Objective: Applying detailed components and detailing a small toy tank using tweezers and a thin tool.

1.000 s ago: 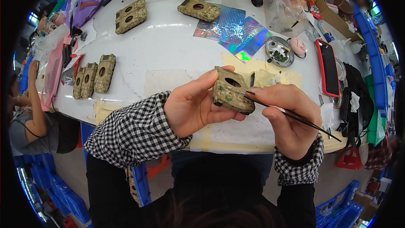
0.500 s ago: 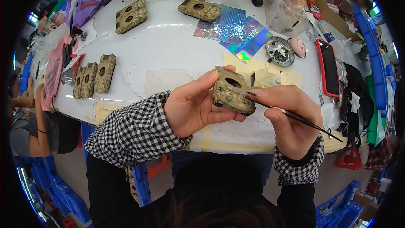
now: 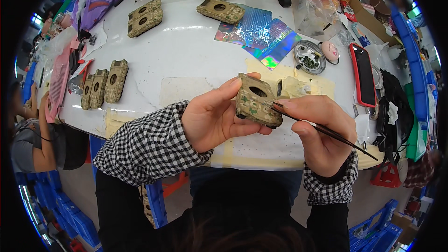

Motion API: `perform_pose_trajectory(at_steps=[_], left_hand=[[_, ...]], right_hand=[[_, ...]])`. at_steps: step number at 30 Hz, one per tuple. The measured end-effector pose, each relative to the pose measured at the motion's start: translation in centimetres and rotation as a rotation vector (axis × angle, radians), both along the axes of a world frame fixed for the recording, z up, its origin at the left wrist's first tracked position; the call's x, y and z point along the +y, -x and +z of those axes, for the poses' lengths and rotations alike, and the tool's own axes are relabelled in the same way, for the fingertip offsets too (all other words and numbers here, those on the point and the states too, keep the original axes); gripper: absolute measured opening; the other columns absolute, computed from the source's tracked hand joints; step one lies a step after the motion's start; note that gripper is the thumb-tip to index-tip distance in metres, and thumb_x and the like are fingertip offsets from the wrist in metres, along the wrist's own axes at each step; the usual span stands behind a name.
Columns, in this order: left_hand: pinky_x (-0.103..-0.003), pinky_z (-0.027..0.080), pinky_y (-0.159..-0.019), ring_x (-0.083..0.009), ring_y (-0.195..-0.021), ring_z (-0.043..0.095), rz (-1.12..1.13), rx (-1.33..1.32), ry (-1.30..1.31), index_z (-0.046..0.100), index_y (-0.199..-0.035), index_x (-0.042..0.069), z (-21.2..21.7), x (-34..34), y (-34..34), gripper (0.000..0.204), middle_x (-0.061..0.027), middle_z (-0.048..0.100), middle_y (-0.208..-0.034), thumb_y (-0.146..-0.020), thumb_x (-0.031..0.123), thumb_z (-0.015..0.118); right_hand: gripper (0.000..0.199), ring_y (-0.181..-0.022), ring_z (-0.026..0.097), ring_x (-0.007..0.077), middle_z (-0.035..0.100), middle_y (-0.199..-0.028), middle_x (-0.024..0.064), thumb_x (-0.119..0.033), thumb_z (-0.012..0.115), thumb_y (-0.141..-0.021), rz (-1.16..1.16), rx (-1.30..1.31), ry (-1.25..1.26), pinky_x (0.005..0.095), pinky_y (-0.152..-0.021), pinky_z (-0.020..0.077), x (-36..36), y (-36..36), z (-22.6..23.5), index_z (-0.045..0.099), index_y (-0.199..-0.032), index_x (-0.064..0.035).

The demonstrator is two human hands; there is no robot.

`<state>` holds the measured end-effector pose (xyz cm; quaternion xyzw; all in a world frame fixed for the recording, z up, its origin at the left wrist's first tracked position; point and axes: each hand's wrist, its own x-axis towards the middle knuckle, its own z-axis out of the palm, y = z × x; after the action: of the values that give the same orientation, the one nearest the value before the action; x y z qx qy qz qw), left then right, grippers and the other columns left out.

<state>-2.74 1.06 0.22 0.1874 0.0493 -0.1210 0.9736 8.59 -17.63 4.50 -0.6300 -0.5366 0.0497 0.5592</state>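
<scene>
The left hand (image 3: 212, 121) is gripping a camouflage-painted block (image 3: 255, 100) with a round hole in its top, thumb pressing one end and fingers wrapping beneath, tilting it up off the bench (image 3: 186, 51) so its side is facing the brush. The right hand (image 3: 322, 130) is pinching a thin dark paintbrush (image 3: 326, 132) between thumb and forefinger like a pen, its tip touching the block's near edge, probably for steady fine strokes. The block is hovering above the bench's near edge, over a patch of pale tape. Just beyond the hands, a small round metal dish (image 3: 309, 57) is sitting within easy reach of the brush, beside two shiny foil sheets (image 3: 259, 32). Six more blocks are lying spread out, seemingly to dry: three side by side (image 3: 103, 83) near the left edge, two (image 3: 145, 17) toward the far left, one (image 3: 220, 10) at the far edge. One red phone (image 3: 363, 73) is lying by the right edge.
</scene>
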Motion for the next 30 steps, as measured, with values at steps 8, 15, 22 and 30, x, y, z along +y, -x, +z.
perform_pose_trajectory(at_steps=[8, 15, 22, 30], left_hand=[[-0.041, 0.052, -0.09, -0.0353, -0.105, 0.058, -0.003, 0.001, -0.013, 0.022, -0.142, 0.008, 0.2, 0.0, 0.0, 0.048, -0.0208, 0.049, -0.126, -0.1, 0.031, 0.027], [-0.038, 0.052, -0.091, -0.0346, -0.108, 0.057, 0.004, 0.026, -0.034, 0.026, -0.14, 0.012, 0.5, 0.0, 0.1, 0.045, -0.018, 0.048, -0.129, -0.1, 0.031, 0.032], [-0.038, 0.053, -0.091, -0.0308, -0.113, 0.055, 0.019, 0.001, -0.131, 0.022, -0.142, 0.014, 1.3, 0.1, 0.2, 0.047, -0.0141, 0.041, -0.135, -0.098, 0.028, 0.035], [-0.038, 0.054, -0.09, -0.0257, -0.116, 0.054, 0.042, 0.001, -0.202, 0.019, -0.144, 0.012, 1.6, 0.0, 0.1, 0.051, -0.0133, 0.039, -0.137, -0.097, 0.026, 0.036]], right_hand=[[0.023, -0.08, 0.066, 0.0247, 0.067, -0.089, 0.0135, -0.007, 0.072, -0.077, 0.003, -0.007, -0.005, 0.0301, -0.07, 0.0514, -0.1, -0.1, -0.2, 0.065, -0.097, 0.0018], [0.029, -0.082, 0.066, 0.0265, 0.065, -0.095, 0.0147, -0.011, 0.074, -0.075, 0.007, -0.246, -0.021, 0.0315, -0.07, 0.0541, -0.1, 0.3, 0.0, 0.065, -0.099, 0.0016], [0.031, -0.086, 0.066, 0.0288, 0.064, -0.093, 0.0156, -0.015, 0.075, -0.073, 0.003, -0.581, -0.089, 0.034, -0.071, 0.0577, 0.2, 0.3, -0.2, 0.064, -0.097, 0.0021], [0.03, -0.085, 0.067, 0.0289, 0.064, -0.093, 0.0158, -0.013, 0.075, -0.073, 0.034, -0.597, -0.096, 0.0338, -0.07, 0.0578, 0.3, 0.2, -0.1, 0.064, -0.096, 0.0029]])
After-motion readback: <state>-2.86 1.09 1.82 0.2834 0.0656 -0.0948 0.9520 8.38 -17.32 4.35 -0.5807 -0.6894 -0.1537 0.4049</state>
